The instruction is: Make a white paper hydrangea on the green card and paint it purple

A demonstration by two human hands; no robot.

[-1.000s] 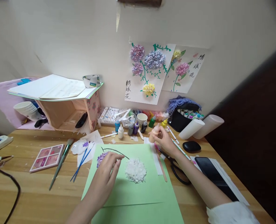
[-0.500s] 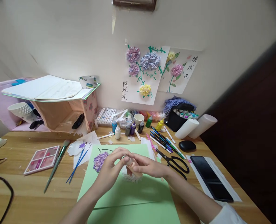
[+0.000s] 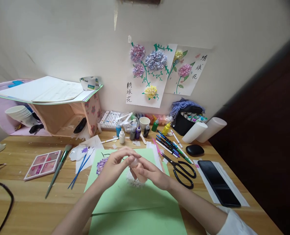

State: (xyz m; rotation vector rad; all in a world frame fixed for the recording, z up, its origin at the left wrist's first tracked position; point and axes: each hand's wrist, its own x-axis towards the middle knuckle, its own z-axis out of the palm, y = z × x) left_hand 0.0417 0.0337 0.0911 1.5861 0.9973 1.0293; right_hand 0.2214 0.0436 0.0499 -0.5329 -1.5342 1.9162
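Both of my hands meet above a green sheet of paper (image 3: 135, 202) on the wooden desk. My right hand (image 3: 151, 173) is wrapped round a small pale pink bottle (image 3: 138, 169). The fingers of my left hand (image 3: 115, 164) pinch the bottle's whitish cap (image 3: 134, 162). Under the hands lies a white tuft of cut paper (image 3: 132, 182), partly hidden. A purple painted flower (image 3: 101, 164) with a dark stem shows on the sheet just left of my left hand.
Black scissors (image 3: 182, 171), several pens (image 3: 170, 147) and a phone (image 3: 218, 182) lie to the right. Blue brushes (image 3: 79, 168), a green brush (image 3: 58, 169), a pink palette (image 3: 43, 164) and a white palette (image 3: 78, 152) lie left. Small bottles (image 3: 132, 132) and a cup (image 3: 144, 122) stand by the wall.
My right hand has come back from the far bottles with the small pink bottle to the middle of the green sheet. My left hand rose to its cap.
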